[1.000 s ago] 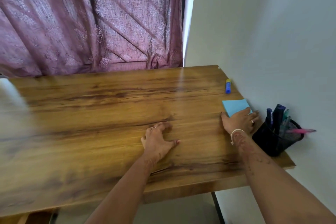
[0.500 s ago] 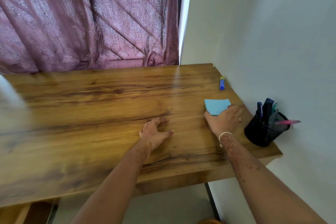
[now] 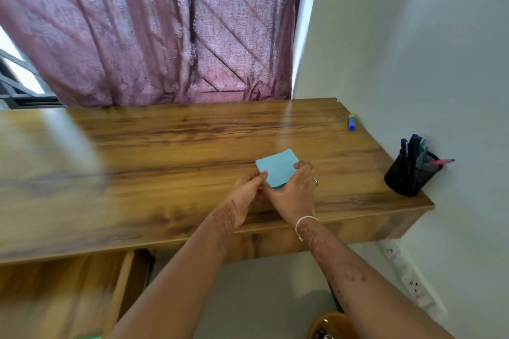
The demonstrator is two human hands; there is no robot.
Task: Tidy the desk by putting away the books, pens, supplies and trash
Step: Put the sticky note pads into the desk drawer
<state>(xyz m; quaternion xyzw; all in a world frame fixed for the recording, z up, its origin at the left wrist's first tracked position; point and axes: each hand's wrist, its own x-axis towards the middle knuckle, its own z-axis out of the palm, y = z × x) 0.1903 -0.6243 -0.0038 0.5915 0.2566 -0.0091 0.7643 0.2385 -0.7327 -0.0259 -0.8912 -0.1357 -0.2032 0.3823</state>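
Observation:
A light blue pad of sticky notes [image 3: 277,166] is held just above the middle of the wooden desk [image 3: 165,151]. My right hand [image 3: 296,192] grips its near right corner from below. My left hand [image 3: 248,187] pinches its left edge with thumb and fingertips. A black mesh pen holder [image 3: 407,176] with several pens stands at the desk's right end by the wall. A small blue and yellow glue stick [image 3: 351,122] lies at the far right of the desk.
A mauve curtain [image 3: 154,27] hangs behind the desk and a pale wall [image 3: 413,49] runs along its right side. A white power strip [image 3: 407,275] is fixed low on that wall. An orange bowl [image 3: 330,325] sits on the floor under the desk's right end.
My right hand has carried the blue pad from the right side of the desk to the middle. My left hand left the desk surface and took hold of the pad's left edge.

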